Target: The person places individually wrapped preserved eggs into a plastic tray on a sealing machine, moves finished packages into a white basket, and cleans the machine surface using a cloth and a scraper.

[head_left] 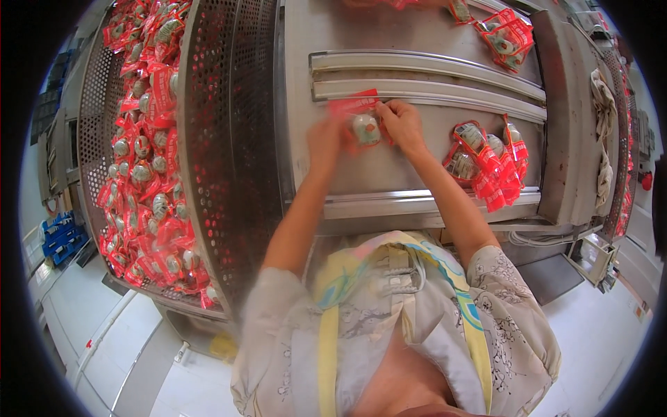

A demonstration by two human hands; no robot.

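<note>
Over the steel worktop [389, 170], a red and clear plastic packet [365, 131] with a pale, rounded item inside lies between my two hands. My right hand [403, 124] pinches its upper right corner, thumb and fingers closed together. Motion smears my left hand [328, 142] at the packet's left side, so its fingers do not show clearly. To the right of my right forearm lies a small pile of similar packets [486, 156], their red ends toward me.
A perforated metal bin [208, 160] heaped with red packets [149, 167] stands on my left. Paired metal rails [431, 78] cross the worktop beyond my hands, and another rail [431, 201] runs along its near edge. More packets [506, 38] lie at the far right.
</note>
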